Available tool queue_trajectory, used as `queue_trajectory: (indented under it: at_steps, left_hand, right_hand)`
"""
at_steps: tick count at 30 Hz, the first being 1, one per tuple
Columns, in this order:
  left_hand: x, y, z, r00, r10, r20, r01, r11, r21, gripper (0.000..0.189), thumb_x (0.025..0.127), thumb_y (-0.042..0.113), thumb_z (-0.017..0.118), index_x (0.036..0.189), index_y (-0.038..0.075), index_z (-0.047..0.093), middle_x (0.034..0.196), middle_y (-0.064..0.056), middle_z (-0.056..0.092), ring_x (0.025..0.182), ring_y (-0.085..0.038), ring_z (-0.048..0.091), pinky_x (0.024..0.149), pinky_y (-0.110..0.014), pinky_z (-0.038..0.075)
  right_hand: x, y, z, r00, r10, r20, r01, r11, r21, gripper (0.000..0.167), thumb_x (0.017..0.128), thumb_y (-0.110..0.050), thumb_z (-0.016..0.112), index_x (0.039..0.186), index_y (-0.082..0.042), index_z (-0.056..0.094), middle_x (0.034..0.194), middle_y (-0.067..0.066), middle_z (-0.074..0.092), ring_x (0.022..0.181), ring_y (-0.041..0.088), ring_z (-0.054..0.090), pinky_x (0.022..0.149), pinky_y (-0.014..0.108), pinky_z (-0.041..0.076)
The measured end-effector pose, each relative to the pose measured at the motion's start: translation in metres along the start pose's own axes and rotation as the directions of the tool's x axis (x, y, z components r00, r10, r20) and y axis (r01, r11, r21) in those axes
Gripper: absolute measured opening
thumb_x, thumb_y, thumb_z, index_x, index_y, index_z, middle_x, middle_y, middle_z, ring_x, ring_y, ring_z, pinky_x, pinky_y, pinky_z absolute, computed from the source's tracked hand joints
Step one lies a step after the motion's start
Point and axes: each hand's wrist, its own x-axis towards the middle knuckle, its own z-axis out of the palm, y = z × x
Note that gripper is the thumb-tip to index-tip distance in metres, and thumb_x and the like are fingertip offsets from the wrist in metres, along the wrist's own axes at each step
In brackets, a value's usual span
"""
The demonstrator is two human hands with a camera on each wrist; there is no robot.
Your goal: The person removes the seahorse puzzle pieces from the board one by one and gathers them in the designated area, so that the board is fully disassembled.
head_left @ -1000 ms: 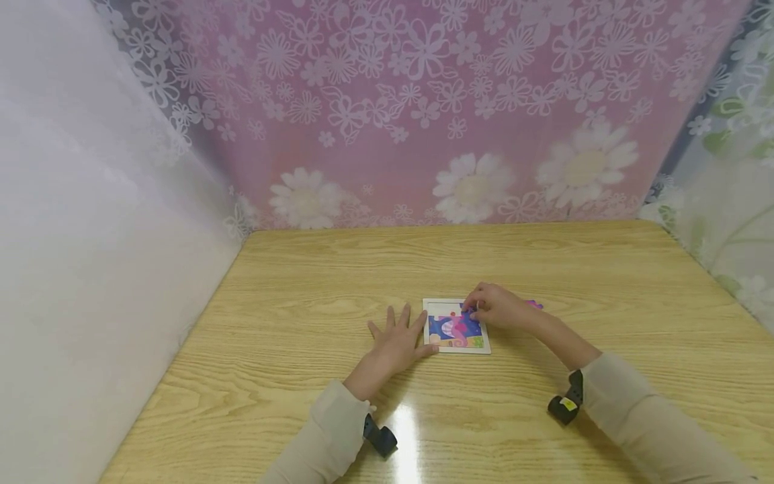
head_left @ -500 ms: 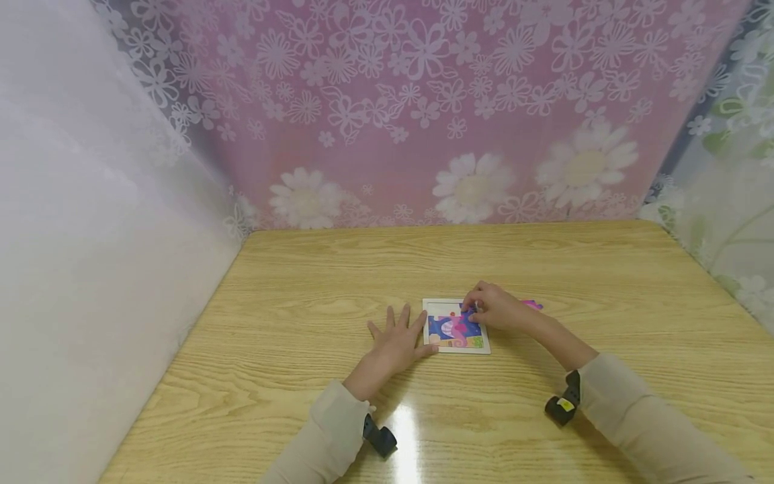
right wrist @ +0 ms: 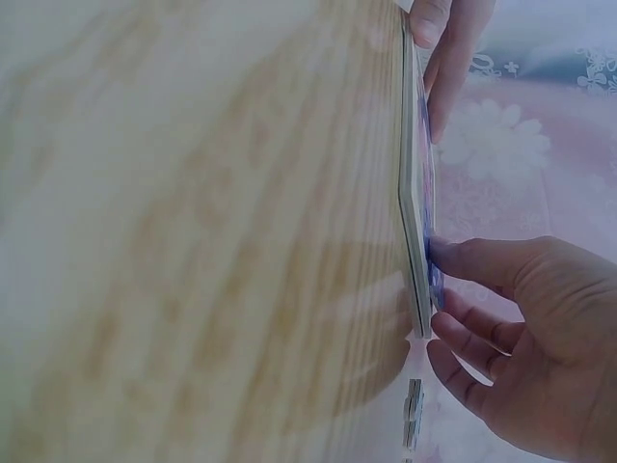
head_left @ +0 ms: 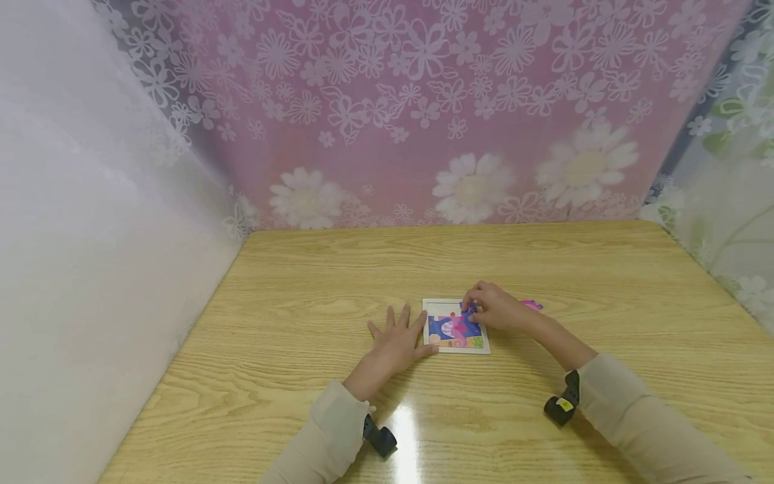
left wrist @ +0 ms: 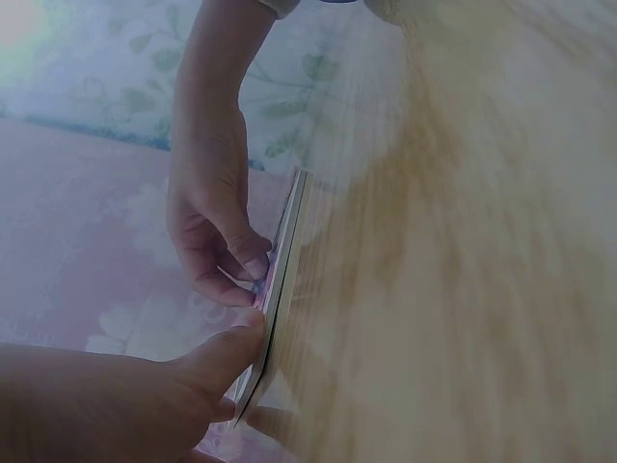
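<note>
A white-framed jigsaw puzzle lies on the table, its picture blue, pink and yellow, with a white bare patch at the upper left. My left hand is spread flat at its left side, thumb over the lower left corner and a fingertip on the left rim. At the upper right, my right hand pinches a blue puzzle piece between thumb and fingers, low over the tray. The right hand hides that corner in the head view. In the left wrist view, the left thumb presses the frame's edge.
Loose pink and purple puzzle pieces lie just right of the frame, partly behind the right forearm. The wooden table meets a pink flowered curtain at the back and a white wall at the left.
My right wrist has shifted slightly left, while its fingers stay at the upper right corner with the piece. The left hand and the frame have not moved.
</note>
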Motion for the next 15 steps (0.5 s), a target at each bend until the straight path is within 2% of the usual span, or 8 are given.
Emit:
queue_trajectory:
  at_steps: [4, 11, 15]
  left_hand:
    - [0.0, 0.0002, 0.0, 1.0, 0.0, 0.001, 0.0, 1.0, -0.003, 0.072, 0.087, 0.061, 0.043, 0.146, 0.022, 0.028, 0.149, -0.014, 0.019, 0.133, -0.043, 0.012, 0.091, -0.07, 0.018]
    - [0.0004, -0.0002, 0.0012, 1.0, -0.002, 0.003, 0.002, 1.0, 0.003, 0.073, 0.087, 0.061, 0.042, 0.146, 0.023, 0.027, 0.149, -0.014, 0.019, 0.133, -0.043, 0.012, 0.091, -0.07, 0.018]
    - [0.0016, -0.0009, 0.0029, 1.0, 0.001, 0.001, -0.001, 1.0, 0.004, 0.073, 0.087, 0.061, 0.042, 0.146, 0.023, 0.027, 0.149, -0.014, 0.018, 0.133, -0.043, 0.011, 0.091, -0.071, 0.017]
  right_hand:
    - [0.0002, -0.0005, -0.0001, 1.0, 0.008, 0.003, -0.007, 1.0, -0.005, 0.014, 0.08, -0.004, 0.07, 0.09, -0.01, 0.063, 0.092, 0.007, 0.051, 0.079, 0.022, 0.045, 0.069, 0.037, 0.04]
    - [0.0002, -0.0011, -0.0008, 0.999, 0.032, 0.011, -0.032, 0.999, 0.027, 0.03, 0.081, -0.003, 0.068, 0.109, -0.002, 0.057, 0.096, 0.009, 0.053, 0.082, 0.023, 0.048, 0.071, 0.038, 0.044]
    - [0.0002, -0.0018, -0.0012, 0.999, 0.045, 0.013, -0.045, 0.999, 0.008, 0.032, 0.081, -0.005, 0.068, 0.111, 0.001, 0.059, 0.097, 0.009, 0.053, 0.083, 0.022, 0.048, 0.071, 0.038, 0.044]
